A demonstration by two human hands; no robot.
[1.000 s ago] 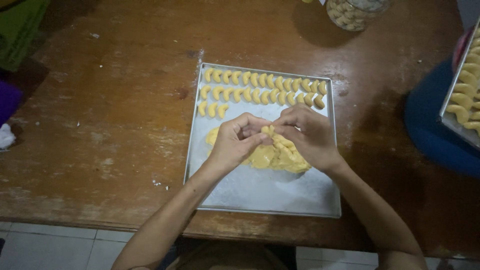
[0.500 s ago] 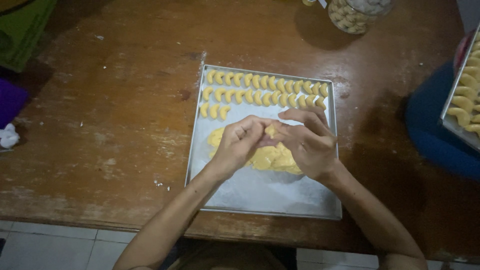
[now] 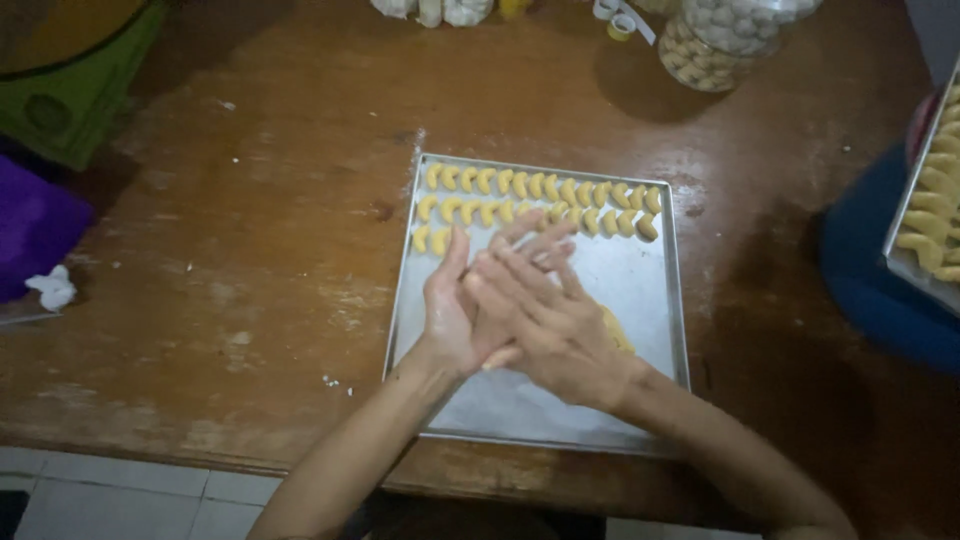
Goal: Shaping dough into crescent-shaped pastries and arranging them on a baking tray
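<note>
Worn brown wooden table (image 3: 220,260), scuffed pale in patches, dimly lit; tiled floor shows at the near edge. Square metal baking tray (image 3: 540,425) lined with white paper sits near the table's front edge, straight ahead of the person.

Both hands are over the tray's middle. Left hand (image 3: 455,310) palm turned up and inward, right hand (image 3: 545,320) laid flat across it, fingers straight: palms pressed together. A small end of yellow dough (image 3: 503,356) pokes out between the heels of the palms; flat palms would suit rolling it into a strand, in my judgement. How much dough is inside I cannot tell.

Lump of yellow dough (image 3: 615,330) lies on the paper just under the right hand, mostly hidden, close for pinching off.

Small yellow crescent-shaped dough pieces (image 3: 540,195) sit in tidy rows along the tray's far edge, a third row begun at left; spaced apart, not touching much.

Far edge: clear jar of pale round cookies (image 3: 715,40). Right: second tray of crescents (image 3: 930,210) resting on a blue round stool (image 3: 880,290). Left: crumpled white tissue (image 3: 52,288).
</note>
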